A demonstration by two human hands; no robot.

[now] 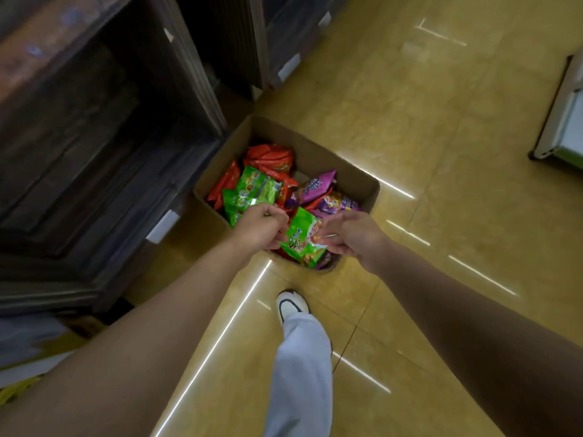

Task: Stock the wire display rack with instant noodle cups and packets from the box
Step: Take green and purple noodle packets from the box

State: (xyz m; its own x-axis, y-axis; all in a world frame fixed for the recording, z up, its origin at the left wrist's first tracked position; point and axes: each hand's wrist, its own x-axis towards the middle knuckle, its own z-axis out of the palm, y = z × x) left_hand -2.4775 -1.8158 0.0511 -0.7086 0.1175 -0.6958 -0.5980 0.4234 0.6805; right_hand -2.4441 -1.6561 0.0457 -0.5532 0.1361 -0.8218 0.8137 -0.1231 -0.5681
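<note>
Over the box (344, 181) on the floor, the left hand (260, 227) and right hand (351, 236) each pinched an edge of a green packet (301, 238), its long axis slanting from far-left to near-right; lifting it evenly should avoid tearing.

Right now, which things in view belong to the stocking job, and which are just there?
Job: cardboard box; green packet held by left hand and right hand; red packets; purple packets.

Just there: dark wooden shelving; white shoe.
</note>
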